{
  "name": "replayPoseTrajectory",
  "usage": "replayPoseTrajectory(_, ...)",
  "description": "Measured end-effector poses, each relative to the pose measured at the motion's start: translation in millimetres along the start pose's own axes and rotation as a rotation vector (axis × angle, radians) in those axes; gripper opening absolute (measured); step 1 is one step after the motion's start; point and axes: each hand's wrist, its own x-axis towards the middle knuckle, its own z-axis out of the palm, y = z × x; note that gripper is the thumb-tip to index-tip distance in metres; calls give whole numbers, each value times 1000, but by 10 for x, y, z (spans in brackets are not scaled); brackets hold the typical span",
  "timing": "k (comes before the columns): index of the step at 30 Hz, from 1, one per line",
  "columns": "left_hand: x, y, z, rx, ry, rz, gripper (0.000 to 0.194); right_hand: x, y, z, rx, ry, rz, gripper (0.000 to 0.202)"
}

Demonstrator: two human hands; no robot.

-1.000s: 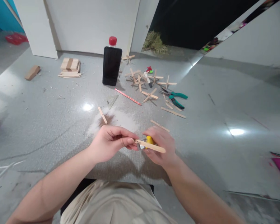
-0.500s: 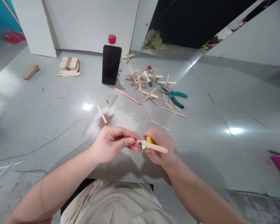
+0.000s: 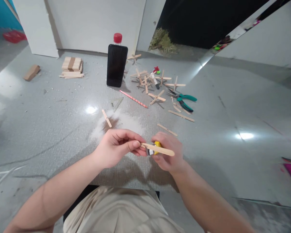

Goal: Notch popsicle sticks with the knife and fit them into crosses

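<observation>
My left hand pinches one end of a wooden craft stick between thumb and fingers. The stick's rounded free end points right, passing in front of my right hand. Closed in that right hand is a yellow utility knife, its metal tip against or just under the stick close to my left fingertips. Most of the knife's body is hidden by the hand and the stick. A short craft stick with a dark mark lies beyond my left hand, and another marked stick beyond my right.
A black phone leans on a red-capped bottle. Crossed stick pieces lie around a glue tube. Green-handled pliers, a pink pencil, a set square and bundled sticks are on the table.
The craft stick and the knife have shifted only slightly against each other in my hands. The whole view has tilted a little; the things on the table stay put.
</observation>
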Motion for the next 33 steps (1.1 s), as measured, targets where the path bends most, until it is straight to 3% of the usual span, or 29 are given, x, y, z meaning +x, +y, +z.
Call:
replayPoseTrajectory(4, -1, 3, 4, 49, 42, 46, 22, -10, 34, 0, 7, 0, 4, 34)
replayPoseTrajectory(9, -2, 11, -5, 153, 188, 148, 18, -10, 91, -27, 56, -33, 22, 36)
replayPoseTrajectory(16, 36, -3, -65, 289, 380, 229, 17, -91, 52, -24, 211, -87, 188, 48)
replayPoseTrajectory(21, 39, -21, -91, 385, 363, 180, 27, -177, -40, 69, 464, -25, 290, 42)
replayPoseTrajectory(27, 80, -53, -133, 477, 353, 130, 13, -149, -172, 77, 902, 87, 428, 30)
replayPoseTrajectory(30, 92, -55, -146, 523, 349, 126, 9, -103, -205, 44, 966, 155, 460, 14)
replayPoseTrajectory(33, 90, -54, -149, 556, 326, 124, 8, -52, -202, -5, 1030, 193, 551, 16)
